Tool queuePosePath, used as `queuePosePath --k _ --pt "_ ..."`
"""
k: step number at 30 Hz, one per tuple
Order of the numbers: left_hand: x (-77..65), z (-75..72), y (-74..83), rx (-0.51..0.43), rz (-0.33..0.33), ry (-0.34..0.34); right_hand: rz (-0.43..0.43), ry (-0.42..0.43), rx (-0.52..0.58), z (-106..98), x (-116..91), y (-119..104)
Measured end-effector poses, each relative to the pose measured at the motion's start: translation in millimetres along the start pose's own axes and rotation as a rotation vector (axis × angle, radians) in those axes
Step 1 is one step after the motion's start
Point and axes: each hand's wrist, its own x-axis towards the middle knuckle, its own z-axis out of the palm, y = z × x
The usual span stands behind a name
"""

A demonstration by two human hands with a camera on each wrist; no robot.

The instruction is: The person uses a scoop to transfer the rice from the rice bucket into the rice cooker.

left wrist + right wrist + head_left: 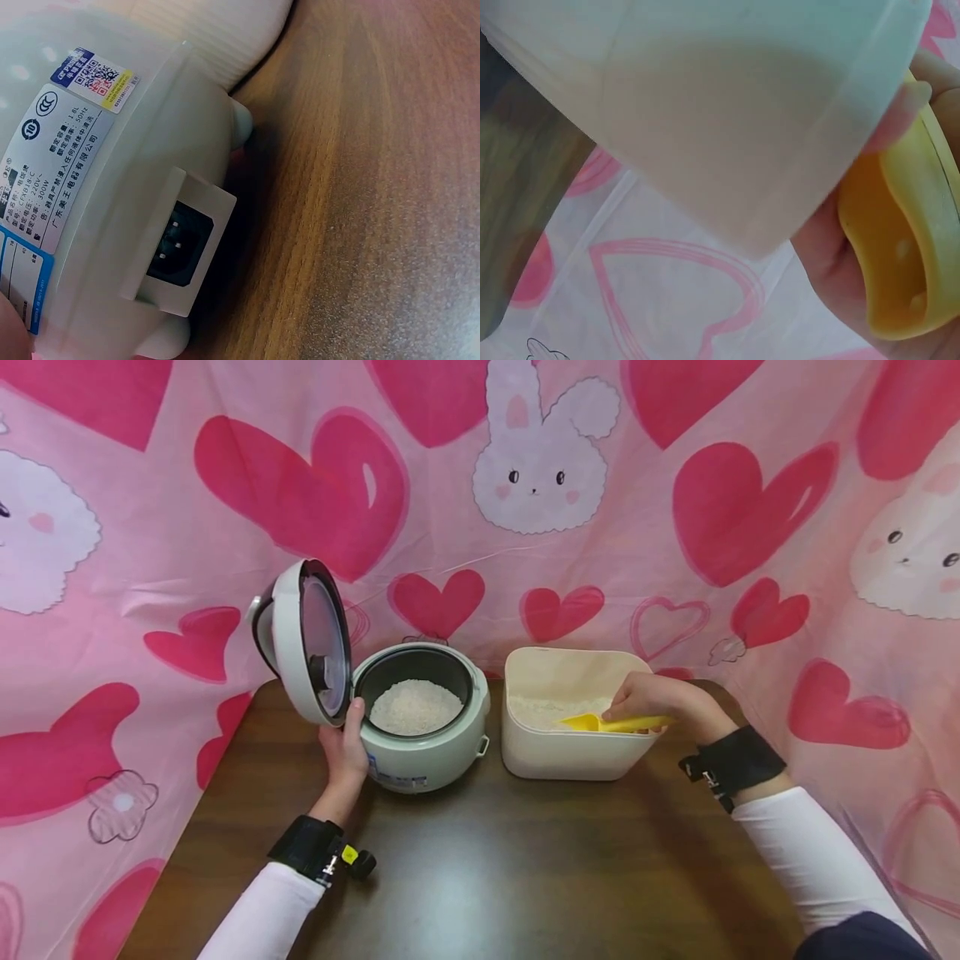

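A pale green rice cooker point(427, 768) stands with its lid point(288, 643) raised to the left and white rice point(415, 706) in its dark pot. At the hinge side, my left hand point(347, 756) holds the lid's lower edge, thumb on the inner side; its other fingers are mostly hidden. My right hand point(648, 695) grips a yellow scoop point(626, 724) by the handle, over the near right rim of a cream bin point(570, 756). The scoop's bowl dips toward the rice point(551, 710) inside. In the right wrist view, the handle point(937, 240) lies against the palm.
Both containers stand side by side toward the back of a dark wooden table point(465, 868). Behind them hangs a pink curtain point(442, 527) with hearts and rabbits. In the left wrist view, the cooker's power socket point(180, 244) faces sideways, beside printed labels.
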Motion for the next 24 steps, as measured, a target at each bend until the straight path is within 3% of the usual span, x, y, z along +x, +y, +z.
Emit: queuePosePath --k 12,24 --pt "-1.0 1.8 -0.1 -0.012 0.005 -0.016 -0.086 0.034 0.047 6 6 3" --pt "-2.0 2.7 -1.1 -0.046 0.025 0.004 -0.078 0.04 0.132 4 5 11"
